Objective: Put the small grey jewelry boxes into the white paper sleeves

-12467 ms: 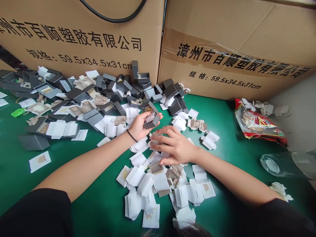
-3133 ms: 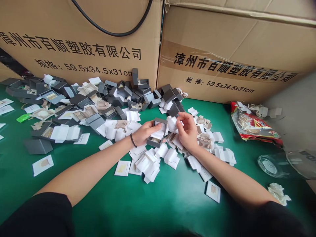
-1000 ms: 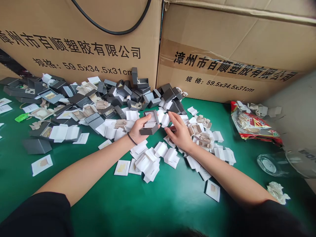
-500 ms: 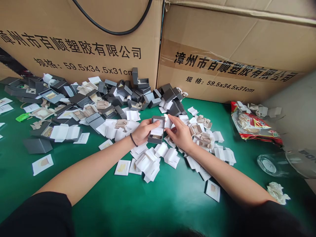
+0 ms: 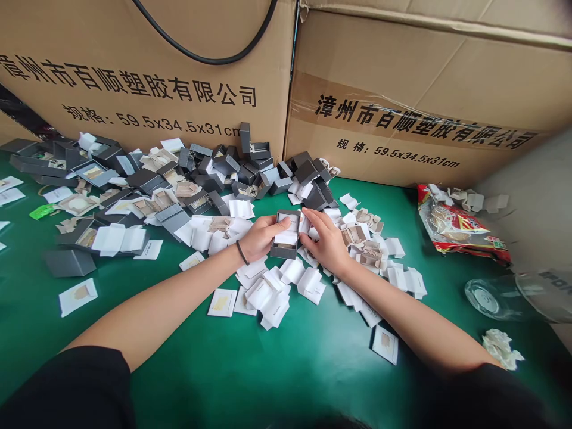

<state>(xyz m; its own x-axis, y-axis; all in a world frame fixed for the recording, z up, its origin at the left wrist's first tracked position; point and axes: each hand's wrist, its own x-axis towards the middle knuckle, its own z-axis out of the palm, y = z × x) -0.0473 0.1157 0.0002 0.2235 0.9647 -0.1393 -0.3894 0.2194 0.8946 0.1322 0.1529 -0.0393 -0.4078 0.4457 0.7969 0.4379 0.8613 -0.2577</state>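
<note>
My left hand (image 5: 258,239) grips a small dark grey hinged jewellery box (image 5: 284,248), thumb on its raised lid. White lining shows inside the lid, and the lower part faces me. Touching the box's right side, my right hand (image 5: 327,241) pinches a folded white card insert (image 5: 304,224), which its fingers partly cover. Beneath and in front of both hands lie loose white card inserts (image 5: 268,295), some with small printed lettering. More inserts (image 5: 373,253), white and brown-grey, are heaped to the right of my right hand.
Dark grey boxes (image 5: 147,182) and torn inserts pile up at the back left, against two large cartons (image 5: 179,36) (image 5: 429,77). On the right are a red snack bag (image 5: 462,229), a clear plastic cup (image 5: 491,298) and crumpled tissue (image 5: 503,348). A black cable (image 5: 214,59) hangs above.
Compared with a second ago, the box has turned from tilted to squarely facing me and moved slightly right. Earlier, the inserts lay nearer me; they have shifted away to the right.
</note>
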